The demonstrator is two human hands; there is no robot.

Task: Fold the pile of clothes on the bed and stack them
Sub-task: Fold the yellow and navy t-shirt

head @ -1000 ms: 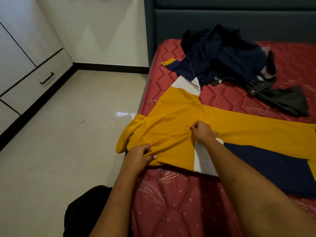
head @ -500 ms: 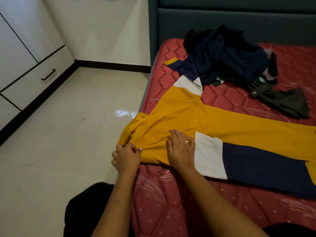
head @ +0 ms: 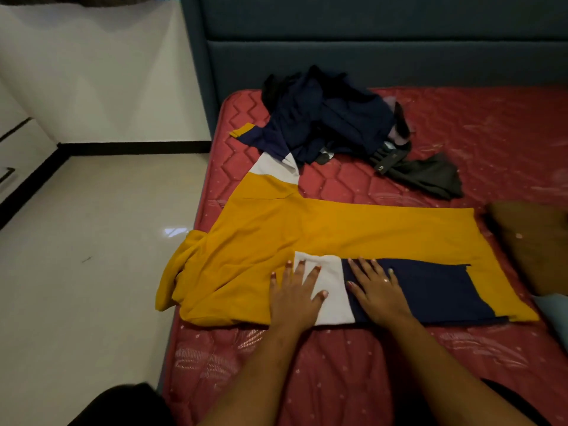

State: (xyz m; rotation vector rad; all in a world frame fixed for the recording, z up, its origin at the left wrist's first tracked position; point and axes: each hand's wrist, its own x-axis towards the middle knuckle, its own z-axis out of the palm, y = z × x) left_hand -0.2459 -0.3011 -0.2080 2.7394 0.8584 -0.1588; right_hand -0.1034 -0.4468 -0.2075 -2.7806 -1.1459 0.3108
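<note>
A yellow shirt [head: 353, 229] with white and navy sleeve bands lies spread flat across the red mattress [head: 322, 373]. Its near sleeve is folded over the body. My left hand [head: 295, 295] presses flat on the seam between yellow and the white band, fingers straight. My right hand [head: 379, 290] lies flat on the navy band beside it, fingers spread. The far sleeve [head: 270, 167] runs up toward a heap of dark navy and black clothes [head: 332, 118] near the headboard. The shirt's collar end hangs a little over the bed's left edge.
A dark grey garment [head: 427, 176] lies to the right of the heap. A brown pillow [head: 534, 244] sits at the right edge, with a pale blue item [head: 553, 315] below it. The teal headboard [head: 368, 50] stands behind; tiled floor [head: 92, 256] lies left of the bed.
My left hand let go of the collar area and moved right onto the sleeve. My right hand slid right onto the navy band. Both hands now lie flat.
</note>
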